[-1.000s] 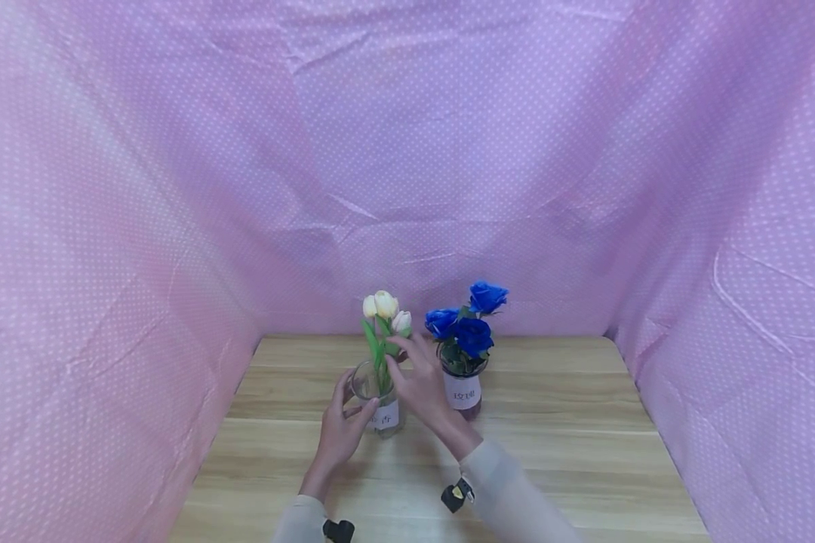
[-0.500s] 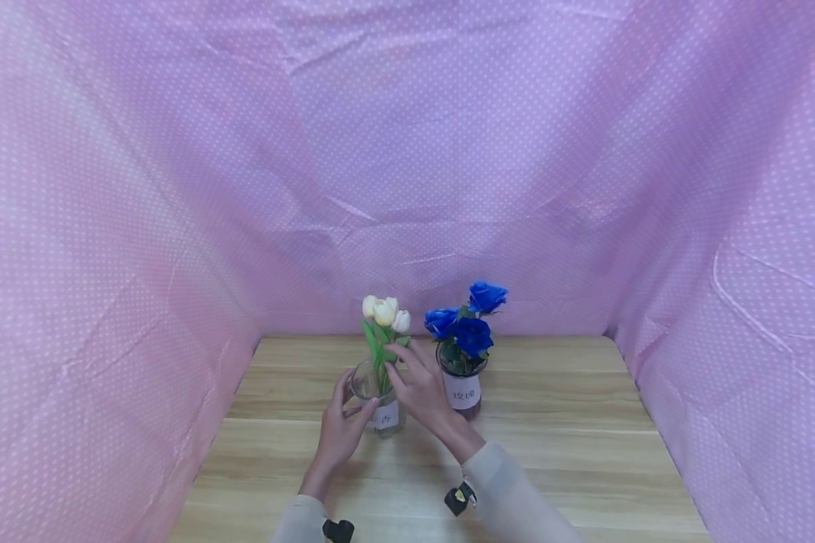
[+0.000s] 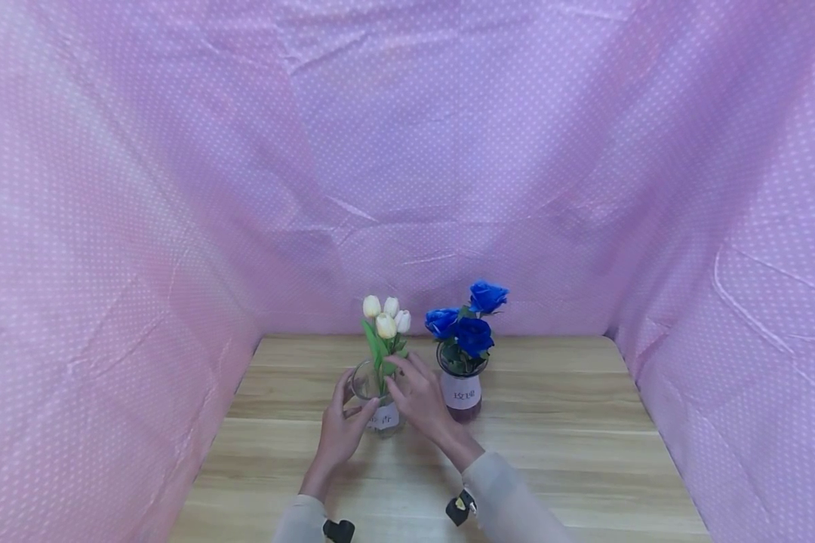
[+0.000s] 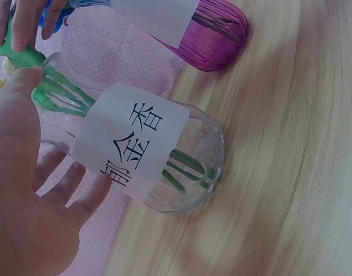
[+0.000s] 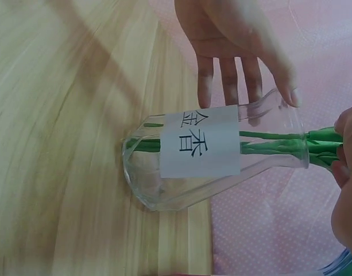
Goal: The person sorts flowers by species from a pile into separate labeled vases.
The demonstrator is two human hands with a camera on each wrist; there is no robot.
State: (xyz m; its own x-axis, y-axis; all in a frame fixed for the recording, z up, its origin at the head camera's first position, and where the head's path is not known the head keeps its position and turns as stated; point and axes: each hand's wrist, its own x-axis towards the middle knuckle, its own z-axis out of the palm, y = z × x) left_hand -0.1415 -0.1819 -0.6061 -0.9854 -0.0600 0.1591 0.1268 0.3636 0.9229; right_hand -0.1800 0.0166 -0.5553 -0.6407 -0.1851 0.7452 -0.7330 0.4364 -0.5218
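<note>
White tulips (image 3: pixel 385 326) with green leaves stand in a clear glass vase (image 5: pixel 170 194), their stems reaching down to its bottom. A white paper label (image 4: pixel 132 141) with black characters wraps the vase. My left hand (image 3: pixel 342 431) holds the vase around its upper part, thumb at the rim on the near side and fingers on the left side. Just above the mouth of the vase, my right hand (image 3: pixel 424 400) pinches the green stems and leaves between thumb and fingers. The vase stands upright on the wooden table.
Close to the right stands a second labelled vase (image 3: pixel 463 409), purple in its lower part, holding blue roses (image 3: pixel 474 337). Pink polka-dot cloth (image 3: pixel 407 151) encloses the wooden table (image 3: pixel 557 452) at the back and sides.
The tulip heads have spread apart and sit slightly lower, with another bloom now showing behind. My right hand has shifted slightly down along the stems. The left hand stays on the vase.
</note>
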